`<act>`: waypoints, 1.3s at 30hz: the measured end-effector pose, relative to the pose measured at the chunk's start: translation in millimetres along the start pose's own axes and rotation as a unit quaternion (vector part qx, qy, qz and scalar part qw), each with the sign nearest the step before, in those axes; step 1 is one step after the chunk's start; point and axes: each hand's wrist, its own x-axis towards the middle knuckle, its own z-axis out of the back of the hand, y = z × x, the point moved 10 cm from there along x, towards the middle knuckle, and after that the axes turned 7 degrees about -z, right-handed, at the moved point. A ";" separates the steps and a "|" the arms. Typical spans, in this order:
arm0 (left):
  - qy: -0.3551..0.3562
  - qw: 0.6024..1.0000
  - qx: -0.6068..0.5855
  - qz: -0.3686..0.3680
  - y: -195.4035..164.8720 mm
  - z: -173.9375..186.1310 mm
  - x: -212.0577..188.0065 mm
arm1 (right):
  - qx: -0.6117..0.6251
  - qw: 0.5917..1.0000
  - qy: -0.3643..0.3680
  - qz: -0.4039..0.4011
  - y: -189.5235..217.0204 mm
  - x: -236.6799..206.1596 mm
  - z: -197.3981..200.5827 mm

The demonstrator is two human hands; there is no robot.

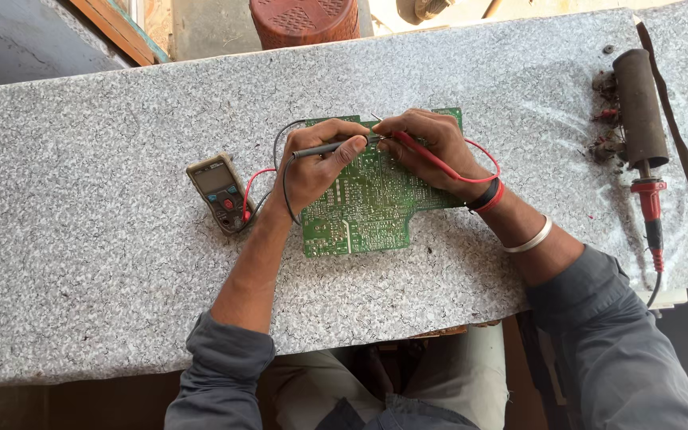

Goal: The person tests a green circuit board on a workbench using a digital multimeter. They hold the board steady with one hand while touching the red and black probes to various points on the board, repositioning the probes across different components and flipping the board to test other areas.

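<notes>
A green circuit board (372, 209) lies solder side up on the speckled grey table (105, 318). My left hand (318, 163) grips a black test probe (324, 149), with its tip pointing right onto the board's upper part. My right hand (431, 147) pinches a red test probe (424, 154) right beside it. Both tips meet near the board's top edge. Red and black leads (255, 187) run left to a small grey multimeter (218, 192) lying flat beside my left wrist.
A soldering iron (643, 119) with a dark barrel and red handle rests at the table's right side, with bits of debris (608, 111) beside it. A red-brown perforated stool (304, 20) stands beyond the far edge. My legs show under the near edge.
</notes>
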 end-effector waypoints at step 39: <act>0.020 0.995 0.097 -0.031 -16.9 -11.1 4.0 | -0.023 0.999 0.028 0.025 4.8 -3.1 -1.3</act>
